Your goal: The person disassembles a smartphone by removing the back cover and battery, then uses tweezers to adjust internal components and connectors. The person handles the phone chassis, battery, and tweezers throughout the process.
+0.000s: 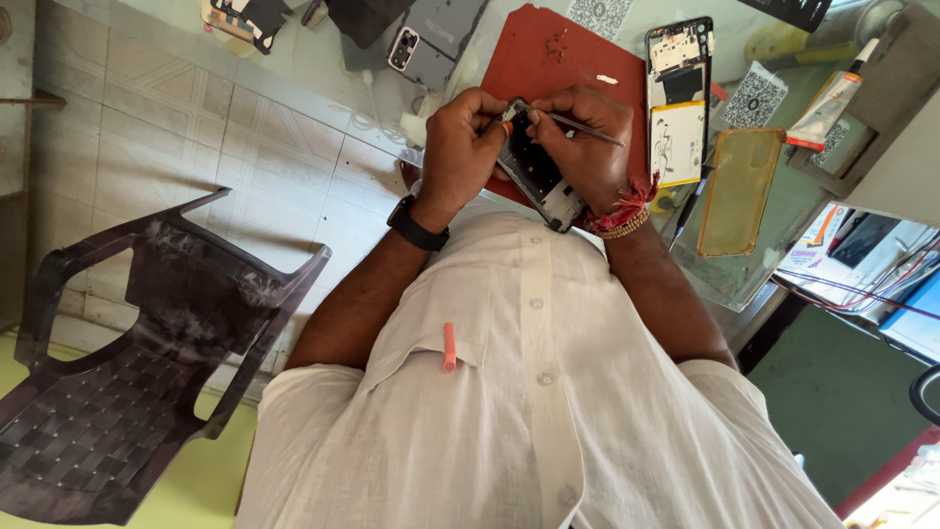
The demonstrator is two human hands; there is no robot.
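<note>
both hands (524,147) on phone frame (537,171), tweezers (586,128)

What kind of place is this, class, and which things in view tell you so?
Probably a phone repair bench. The hands work on an opened phone frame with tweezers, over a red mat. Another dismantled phone and a back cover lie nearby.

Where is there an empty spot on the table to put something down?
The red mat is bare in its upper part, between the small screws and the opened phone. The glass top left of the grey back cover is bare too. The right side is crowded: yellowish case, glue tube.
</note>
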